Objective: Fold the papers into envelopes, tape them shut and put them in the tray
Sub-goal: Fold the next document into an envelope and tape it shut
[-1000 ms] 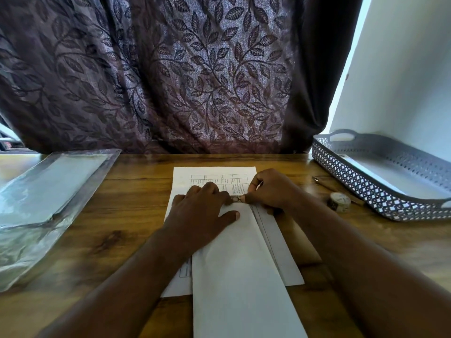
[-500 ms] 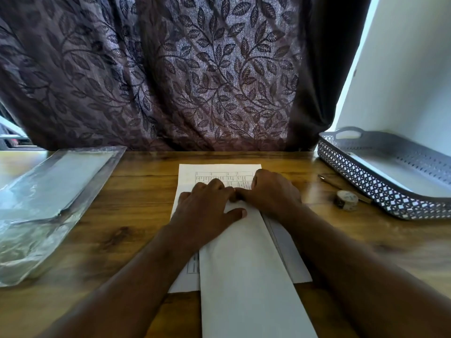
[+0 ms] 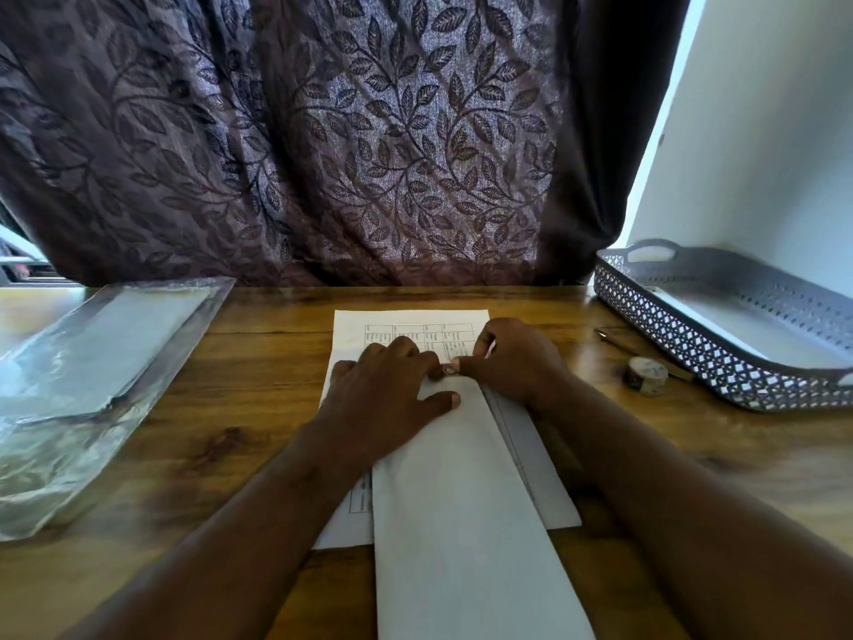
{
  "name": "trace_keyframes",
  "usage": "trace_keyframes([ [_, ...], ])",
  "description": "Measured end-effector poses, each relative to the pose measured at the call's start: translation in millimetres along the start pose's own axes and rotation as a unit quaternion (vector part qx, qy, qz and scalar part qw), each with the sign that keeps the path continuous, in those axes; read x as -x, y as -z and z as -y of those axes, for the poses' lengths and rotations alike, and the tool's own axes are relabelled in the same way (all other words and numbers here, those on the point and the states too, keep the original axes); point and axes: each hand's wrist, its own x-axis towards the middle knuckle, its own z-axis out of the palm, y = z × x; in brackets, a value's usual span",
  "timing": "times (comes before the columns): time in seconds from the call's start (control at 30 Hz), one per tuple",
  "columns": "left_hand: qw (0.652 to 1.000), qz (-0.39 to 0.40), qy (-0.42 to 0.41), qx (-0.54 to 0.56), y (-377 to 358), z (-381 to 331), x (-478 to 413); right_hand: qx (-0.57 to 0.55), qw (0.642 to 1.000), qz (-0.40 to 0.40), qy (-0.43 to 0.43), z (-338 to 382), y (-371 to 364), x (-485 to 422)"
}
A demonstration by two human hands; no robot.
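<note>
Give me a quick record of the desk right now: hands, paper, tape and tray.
Left hand: presses flat on folded paper
Right hand: pinches tape piece at the fold's top edge
Printed sheet: under the folded paper
Tape roll: on table, beside tray
Plastic sleeve: far left

On wooden table (image 3: 258, 408): folded white paper (image 3: 461, 501) atop printed sheet (image 3: 406, 323); clear plastic sleeve (image 3: 92, 362) left; grey lattice tray (image 3: 692, 353), tape roll (image 3: 646, 372) right.

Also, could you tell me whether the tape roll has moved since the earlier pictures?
No. The tape roll lies where it did, against the pen and close to the tray's near wall; only the camera shifted.
</note>
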Motion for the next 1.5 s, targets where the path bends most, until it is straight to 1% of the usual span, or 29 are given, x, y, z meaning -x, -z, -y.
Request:
trace_keyframes([
  [0.1, 1.000, 0.006, 0.004, -0.004, -1, 0, -1, -0.009, 1.000, 0.025, 0.003, -5, 4, -3],
  [0.2, 1.000, 0.007, 0.000, -0.011, -1, -2, 0, -0.023, 0.999, 0.029, -0.008, -9, 3, -7],
  [0.37, 1.000, 0.006, -0.002, -0.020, 0, -3, -1, -0.015, 0.998, 0.053, 0.022, -7, 7, -5],
  [0.5, 1.000, -0.003, -0.008, -0.015, -2, -2, 2, -0.048, 0.995, 0.085, -0.008, -11, 9, -8],
  [0.6, 1.000, -0.016, -0.017, -0.016, 0, -2, 0, -0.071, 0.995, 0.066, -0.029, -13, 8, -8],
  [0.7, 0.999, -0.026, -0.023, -0.022, 0, -4, 0, -0.041, 0.998, 0.042, 0.022, -8, 3, -6],
  [0.77, 0.999, -0.033, -0.019, -0.021, -1, -3, 2, -0.025, 0.997, 0.054, 0.056, -6, 1, -4],
  [0.83, 0.999, -0.041, -0.008, 0.001, -3, -3, 3, -0.008, 0.995, 0.064, 0.073, -7, 0, -1],
  [0.9, 0.999, -0.047, 0.005, 0.011, -3, -4, 4, -0.010, 0.996, 0.052, 0.075, -7, 1, 1],
  [1.0, 0.998, -0.052, 0.012, -0.037, -6, -6, 6, -0.017, 0.997, 0.037, 0.066, -6, 0, 4],
  [1.07, 0.997, -0.051, 0.022, -0.046, -8, -3, 7, -0.019, 0.997, 0.040, 0.066, -4, -2, 5],
  [1.17, 0.998, -0.040, 0.041, -0.027, -7, 3, 3, -0.033, 0.997, 0.042, 0.063, -1, -1, 5],
  [1.23, 0.998, -0.050, 0.039, -0.024, -6, 4, 1, -0.030, 0.997, 0.040, 0.063, 0, 0, 4],
  [1.43, 0.992, -0.119, 0.009, 0.050, -8, -2, -4, -0.001, 0.998, 0.036, 0.059, 0, -1, 5],
  [1.5, 0.986, -0.134, 0.008, 0.097, -9, -1, -6, -0.033, 0.997, 0.036, 0.053, -1, -1, 4],
])
